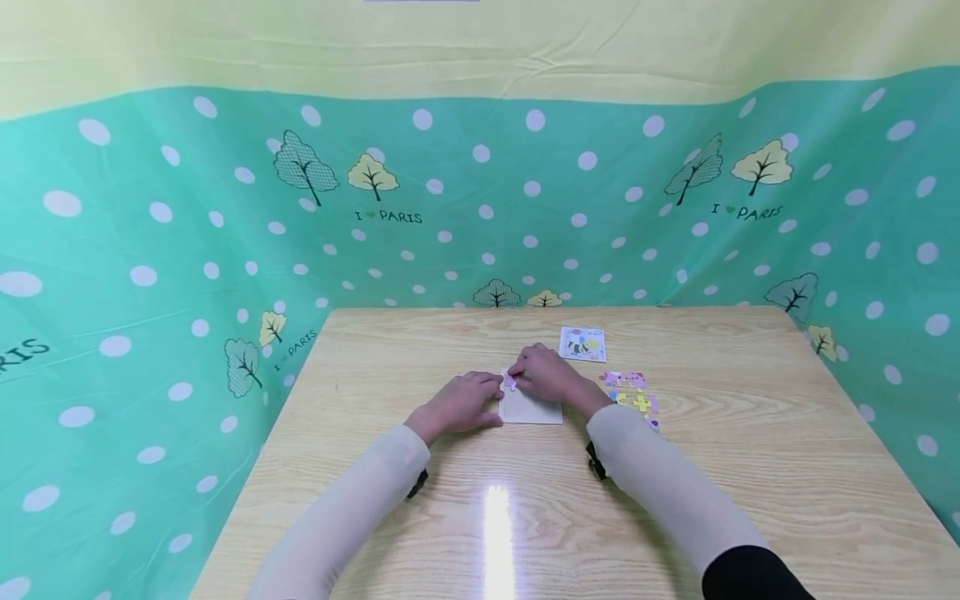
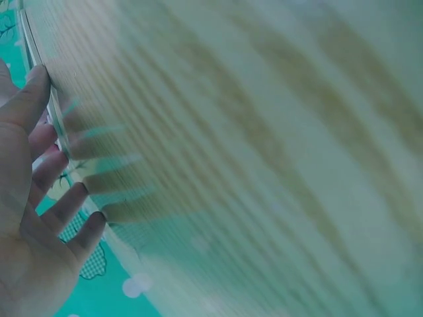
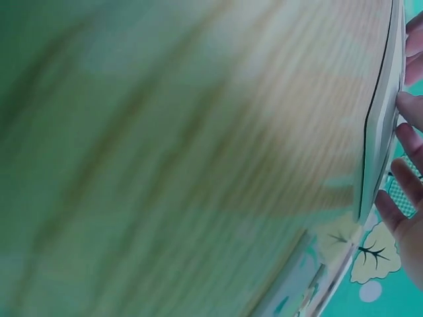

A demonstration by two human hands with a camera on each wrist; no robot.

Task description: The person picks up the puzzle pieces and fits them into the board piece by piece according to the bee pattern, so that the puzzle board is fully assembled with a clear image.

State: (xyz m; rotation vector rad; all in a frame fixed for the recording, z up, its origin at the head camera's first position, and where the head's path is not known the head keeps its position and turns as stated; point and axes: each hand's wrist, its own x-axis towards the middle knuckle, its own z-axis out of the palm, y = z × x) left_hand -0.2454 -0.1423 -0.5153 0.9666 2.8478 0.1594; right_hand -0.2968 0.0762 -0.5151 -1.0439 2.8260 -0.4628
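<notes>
A white puzzle board (image 1: 534,408) lies flat on the table between the two hands. My left hand (image 1: 462,402) is at its left side, fingers spread and extended; in the left wrist view the thumb (image 2: 34,92) touches the board's edge and the other fingertips reach down to the table. Over the board's upper part, my right hand (image 1: 547,372) holds a small pink puzzle piece (image 1: 512,382) at the upper left corner. Its fingertips partly hide the piece. Only the right hand's fingers (image 3: 410,181) show beside the board's edge in the right wrist view.
Loose colourful puzzle pieces (image 1: 641,402) lie right of the board, partly behind the right forearm. A square picture card (image 1: 582,344) with a bee-like drawing lies farther back. The wooden table (image 1: 390,350) meets a green dotted curtain (image 1: 450,208) behind and at the sides.
</notes>
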